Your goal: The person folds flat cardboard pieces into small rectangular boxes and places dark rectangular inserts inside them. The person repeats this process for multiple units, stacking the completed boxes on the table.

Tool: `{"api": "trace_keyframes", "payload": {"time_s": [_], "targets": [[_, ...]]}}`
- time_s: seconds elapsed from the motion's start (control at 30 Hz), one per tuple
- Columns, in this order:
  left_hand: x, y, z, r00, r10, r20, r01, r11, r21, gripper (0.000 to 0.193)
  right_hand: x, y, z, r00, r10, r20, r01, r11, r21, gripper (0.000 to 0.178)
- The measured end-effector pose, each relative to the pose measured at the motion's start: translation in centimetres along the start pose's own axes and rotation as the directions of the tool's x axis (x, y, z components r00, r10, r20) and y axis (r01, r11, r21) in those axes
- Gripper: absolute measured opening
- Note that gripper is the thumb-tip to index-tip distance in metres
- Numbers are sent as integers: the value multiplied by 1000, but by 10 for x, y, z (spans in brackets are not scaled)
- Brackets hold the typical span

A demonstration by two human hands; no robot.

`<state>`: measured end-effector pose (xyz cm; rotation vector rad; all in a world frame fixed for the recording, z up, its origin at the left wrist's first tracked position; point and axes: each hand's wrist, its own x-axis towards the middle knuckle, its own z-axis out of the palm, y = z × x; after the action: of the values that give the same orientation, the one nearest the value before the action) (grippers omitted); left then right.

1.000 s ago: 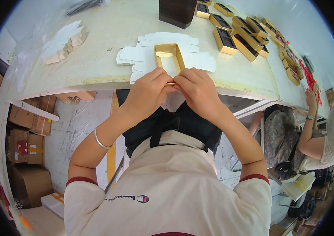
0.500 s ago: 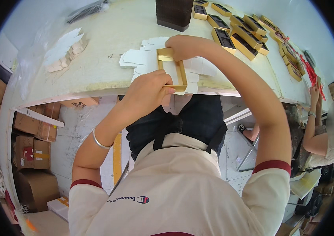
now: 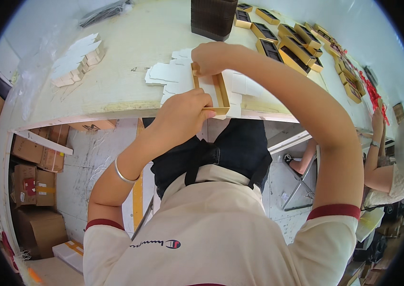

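A shallow gold cardboard box with an open top lies near the front edge of the table, over flat white card pieces. My left hand is closed on its near left corner, thumb on the outside of the near wall. At the far end, my right hand has its fingers bent over the far left corner, reaching down inside. Those fingertips are partly hidden, and they cover most of the far wall. A pale bottom shows between the gold walls.
Beyond the box stands a tall dark brown stack. Several gold boxes with dark inserts sit at the far right, near red ribbon. Folded white cards stand at left. At the right edge a co-worker's arm reaches toward the ribbon.
My right hand has moved slightly left and down into the far end of the box, now covering its far wall. My left hand keeps its hold on the near corner.
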<state>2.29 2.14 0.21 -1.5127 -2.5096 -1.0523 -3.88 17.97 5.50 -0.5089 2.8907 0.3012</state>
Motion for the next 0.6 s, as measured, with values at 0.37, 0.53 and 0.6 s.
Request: {"api": "trace_keyframes", "payload": {"time_s": [0.37,0.53,0.6], "targets": [[-4,-2,1,999,-2,-39,4,999,34,11,-1,24,-2,967,86,238,-138,967,214,25],[-3,-3,1,998,40,-53,-37,998,54,22,2,5,7,991,87,102,-91,995,42,23],[-2,0,2,997,47,-55,-40,992,119,30,2,6,14,994,107,13,-108,994,34,22]]}}
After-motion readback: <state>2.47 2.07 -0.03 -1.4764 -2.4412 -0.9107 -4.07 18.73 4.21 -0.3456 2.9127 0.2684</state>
